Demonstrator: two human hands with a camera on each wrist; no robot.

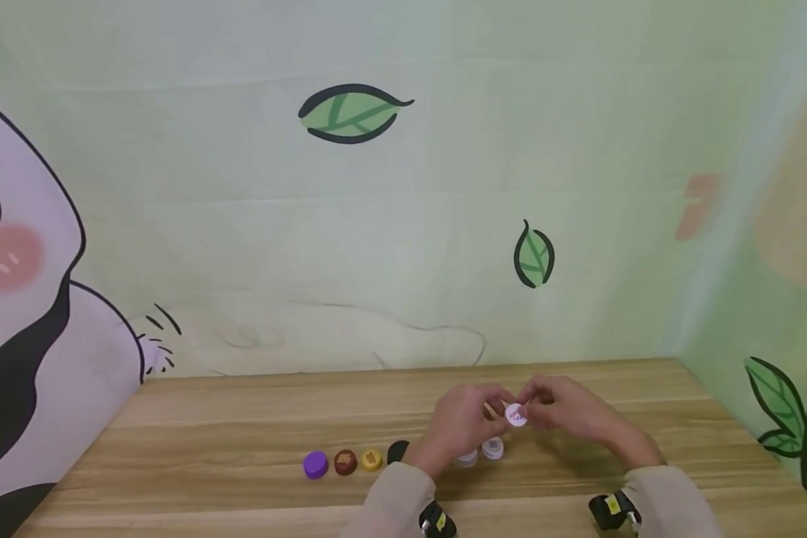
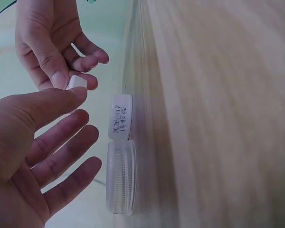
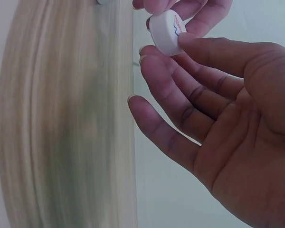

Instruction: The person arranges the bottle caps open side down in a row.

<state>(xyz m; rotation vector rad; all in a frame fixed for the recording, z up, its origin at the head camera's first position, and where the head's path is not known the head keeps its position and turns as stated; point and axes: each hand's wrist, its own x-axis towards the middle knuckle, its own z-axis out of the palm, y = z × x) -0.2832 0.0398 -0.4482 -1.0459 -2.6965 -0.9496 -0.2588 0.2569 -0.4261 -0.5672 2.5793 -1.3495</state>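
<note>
Between my two hands, raised above the wooden table, is a white bottle cap [image 1: 515, 415] with red and blue print on its top [image 3: 166, 33]. My left hand [image 1: 459, 422] pinches it from the left. From the other side my right hand [image 1: 571, 407] holds it between thumb and fingers, the remaining fingers spread loosely. Just below the hands stand a white cap [image 1: 492, 447] and a translucent cap [image 1: 467, 459] side by side. In the left wrist view, the white cap [image 2: 120, 116] shows printed digits on its side.
Left of my left wrist, a purple cap [image 1: 315, 465], a reddish-brown cap [image 1: 345, 462], a yellow cap [image 1: 372, 459] and a partly hidden black cap [image 1: 397, 451] stand in a row on the table [image 1: 242, 418]. A printed cloth backdrop [image 1: 430, 246] rises behind the table.
</note>
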